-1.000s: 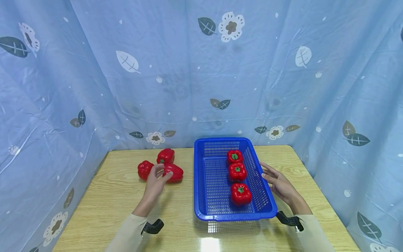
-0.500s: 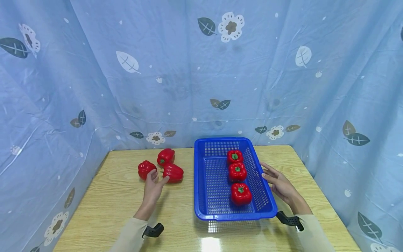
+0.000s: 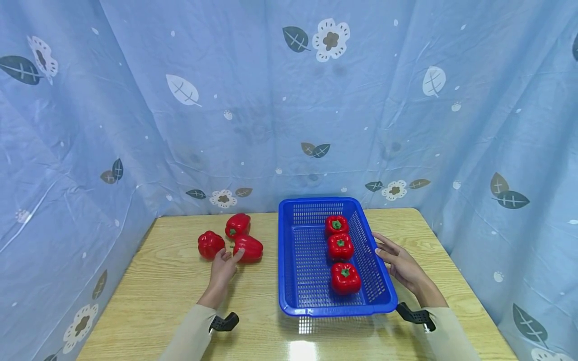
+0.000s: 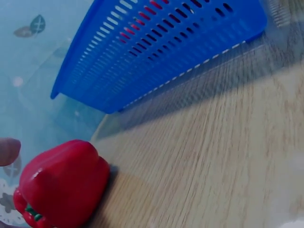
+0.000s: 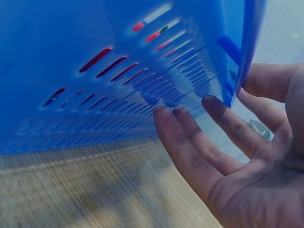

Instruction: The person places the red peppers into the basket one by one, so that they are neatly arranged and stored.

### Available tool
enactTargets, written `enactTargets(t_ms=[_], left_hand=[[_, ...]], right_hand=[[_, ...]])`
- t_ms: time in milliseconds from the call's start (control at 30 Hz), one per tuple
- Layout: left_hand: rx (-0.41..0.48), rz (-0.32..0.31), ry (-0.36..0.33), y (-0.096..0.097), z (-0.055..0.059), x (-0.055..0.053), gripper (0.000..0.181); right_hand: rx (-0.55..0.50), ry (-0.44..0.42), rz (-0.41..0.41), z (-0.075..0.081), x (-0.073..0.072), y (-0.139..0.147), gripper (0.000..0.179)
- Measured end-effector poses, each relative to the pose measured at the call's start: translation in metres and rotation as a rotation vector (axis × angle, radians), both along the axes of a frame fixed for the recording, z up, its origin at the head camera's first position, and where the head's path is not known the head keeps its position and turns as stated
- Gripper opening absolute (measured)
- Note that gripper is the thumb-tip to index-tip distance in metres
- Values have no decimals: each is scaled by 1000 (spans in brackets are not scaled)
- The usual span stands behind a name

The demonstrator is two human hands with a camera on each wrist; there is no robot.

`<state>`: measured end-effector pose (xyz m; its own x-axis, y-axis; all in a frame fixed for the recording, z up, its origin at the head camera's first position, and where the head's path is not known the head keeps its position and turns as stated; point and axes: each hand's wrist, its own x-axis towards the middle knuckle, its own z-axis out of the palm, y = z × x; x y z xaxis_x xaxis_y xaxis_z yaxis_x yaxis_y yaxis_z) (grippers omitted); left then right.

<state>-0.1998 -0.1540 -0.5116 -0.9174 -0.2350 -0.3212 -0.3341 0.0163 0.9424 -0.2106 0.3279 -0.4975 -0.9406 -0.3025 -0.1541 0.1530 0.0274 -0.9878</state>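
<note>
Three red bell peppers lie grouped on the left of the wooden table: a left one (image 3: 210, 244), a back one (image 3: 238, 224) and a right one (image 3: 251, 248). My left hand (image 3: 222, 271) is just in front of them, holding nothing, with a digit pointing over the right pepper. That hand's wrist view shows one pepper (image 4: 66, 185) close by and a fingertip (image 4: 8, 151) beside it. My right hand (image 3: 403, 265) is at the right side of a blue plastic basket (image 3: 284, 260), its fairly straight fingers (image 5: 190, 156) against the slotted outer wall, thumb at the rim.
Inside the basket, three more red bell peppers (image 3: 345, 279) stand in a row along its right side, green stems up. A blue patterned curtain (image 3: 271, 125) hangs behind the table (image 3: 149, 301) and along both sides.
My left hand has drawn back from the right pepper toward me, its fingers coming away from the peppers. The right hand and basket have stayed in place.
</note>
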Motion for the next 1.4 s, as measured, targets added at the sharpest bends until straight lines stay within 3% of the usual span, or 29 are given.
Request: enactTargets(t_ms=[367,567,767,1000,1400], left_hand=[[1,25,-35,5,-6,-10,97],[-29,-1,-43,5,-8,-13,94],[-73,-11,-15,7,-10,-15,85],[-47,-25,42,11,-14,-17,76],[-53,-31,89,12,-15,-17,80]], right_hand=[[18,0,-11,1,1,0,65],[16,-4,-14,3,2,-1,66],[16,1,-19,2,1,0,66],[31,-10,-34,-1,1,0,64],[21,-18,-29,-1,1,1,64]])
